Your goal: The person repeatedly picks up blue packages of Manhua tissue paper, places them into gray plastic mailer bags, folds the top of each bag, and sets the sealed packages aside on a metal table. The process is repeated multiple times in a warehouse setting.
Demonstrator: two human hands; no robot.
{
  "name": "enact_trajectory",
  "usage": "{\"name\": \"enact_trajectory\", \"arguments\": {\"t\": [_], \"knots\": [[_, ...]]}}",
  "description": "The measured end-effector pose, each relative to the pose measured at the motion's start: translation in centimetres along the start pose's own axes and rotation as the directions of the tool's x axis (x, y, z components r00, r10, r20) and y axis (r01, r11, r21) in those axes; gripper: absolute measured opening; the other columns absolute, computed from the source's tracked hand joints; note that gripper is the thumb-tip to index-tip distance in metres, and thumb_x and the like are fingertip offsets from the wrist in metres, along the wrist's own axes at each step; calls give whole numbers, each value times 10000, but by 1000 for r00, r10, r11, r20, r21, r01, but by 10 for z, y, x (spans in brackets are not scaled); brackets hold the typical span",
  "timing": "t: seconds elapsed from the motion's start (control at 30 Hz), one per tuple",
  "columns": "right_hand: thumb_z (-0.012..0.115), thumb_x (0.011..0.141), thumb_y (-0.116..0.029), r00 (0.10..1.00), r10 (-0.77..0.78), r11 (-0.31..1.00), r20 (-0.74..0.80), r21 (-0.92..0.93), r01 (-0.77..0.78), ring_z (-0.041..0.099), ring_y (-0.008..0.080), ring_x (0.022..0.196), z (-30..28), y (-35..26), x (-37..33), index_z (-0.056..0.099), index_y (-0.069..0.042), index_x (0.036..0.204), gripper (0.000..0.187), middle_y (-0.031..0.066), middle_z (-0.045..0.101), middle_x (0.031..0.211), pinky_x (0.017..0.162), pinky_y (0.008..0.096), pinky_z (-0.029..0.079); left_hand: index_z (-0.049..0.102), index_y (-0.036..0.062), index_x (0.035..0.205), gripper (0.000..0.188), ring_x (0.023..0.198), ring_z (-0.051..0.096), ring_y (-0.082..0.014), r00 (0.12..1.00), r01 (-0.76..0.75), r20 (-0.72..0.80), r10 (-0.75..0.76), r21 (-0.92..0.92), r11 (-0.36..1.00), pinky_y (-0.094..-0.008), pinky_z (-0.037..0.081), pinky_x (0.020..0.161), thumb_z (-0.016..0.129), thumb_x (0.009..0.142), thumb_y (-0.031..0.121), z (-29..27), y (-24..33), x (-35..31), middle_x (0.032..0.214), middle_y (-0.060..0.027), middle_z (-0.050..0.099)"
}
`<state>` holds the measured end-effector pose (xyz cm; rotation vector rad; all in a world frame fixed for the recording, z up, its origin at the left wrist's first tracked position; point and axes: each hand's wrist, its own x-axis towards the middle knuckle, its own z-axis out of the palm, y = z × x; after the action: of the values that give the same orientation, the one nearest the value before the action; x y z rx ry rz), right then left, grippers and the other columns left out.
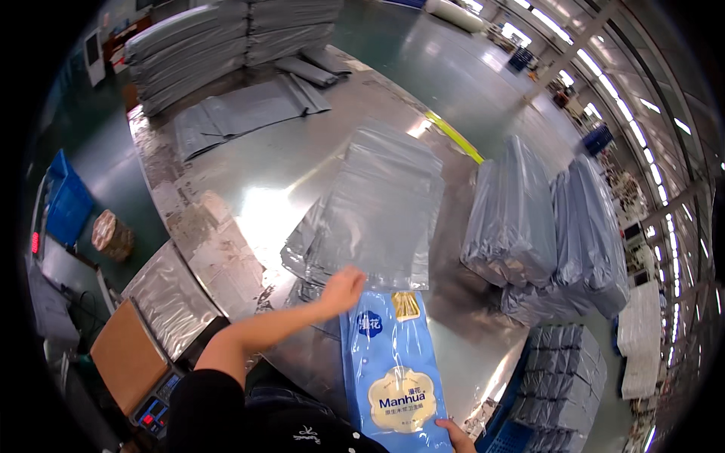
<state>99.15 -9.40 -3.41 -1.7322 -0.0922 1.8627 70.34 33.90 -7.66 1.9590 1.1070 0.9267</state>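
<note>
A long blue plastic packaging bag [389, 343], printed with a cream label, lies flat at the table's near edge. My right hand [455, 436] grips its lower right edge, thumb on top; the other fingers are hidden. My left hand [343, 291] is closed at the bag's upper left corner, beside the lower edge of a stack of grey plastic bags [385, 204]. What its fingers hold, if anything, is hidden. The grey stack is slightly fanned out, and its near edge meets the blue bag's top.
Tall piles of folded grey bags [204, 53] stand at the far left of the metal table [264, 166], near loose grey sheets [249, 113]. More bundles [513, 219] line the right edge. A scale [155, 400] with a brown board sits at lower left, below a blue bin [66, 200].
</note>
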Motion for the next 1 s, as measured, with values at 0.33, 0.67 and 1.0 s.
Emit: {"name": "enact_trajectory", "arguments": {"t": [0.33, 0.67, 1.0], "knots": [[650, 828, -245, 973, 19, 964, -228, 261, 42, 549, 240, 1147, 27, 42, -47, 361, -12, 1405, 686, 130, 544, 1287, 964, 359, 460, 621, 76, 945, 177, 969, 592, -279, 860, -505, 464, 214, 712, 488, -373, 536, 714, 613, 806, 186, 68, -106, 127, 1011, -102, 585], [637, 832, -248, 995, -57, 961, -79, 267, 77, 555, 243, 1140, 49, -40, 42, 360, -13, 1407, 680, 135, 545, 1286, 960, 360, 463, 634, 98, 815, 338, 663, 640, -315, 823, -563, 438, 361, 553, 614, -425, 519, 588, 518, 925, 395, -18, -37, 200, 731, -91, 620], [623, 836, -251, 991, -128, 882, -43, 452, 133, 560, 247, 1134, 76, -130, 36, 360, -13, 1409, 674, 140, 545, 1286, 957, 360, 466, 519, 51, 939, 150, 727, 644, -328, 790, -606, 507, 345, 565, 560, -429, 527, 611, 556, 856, 170, -60, -70, 194, 907, -140, 561]]}}
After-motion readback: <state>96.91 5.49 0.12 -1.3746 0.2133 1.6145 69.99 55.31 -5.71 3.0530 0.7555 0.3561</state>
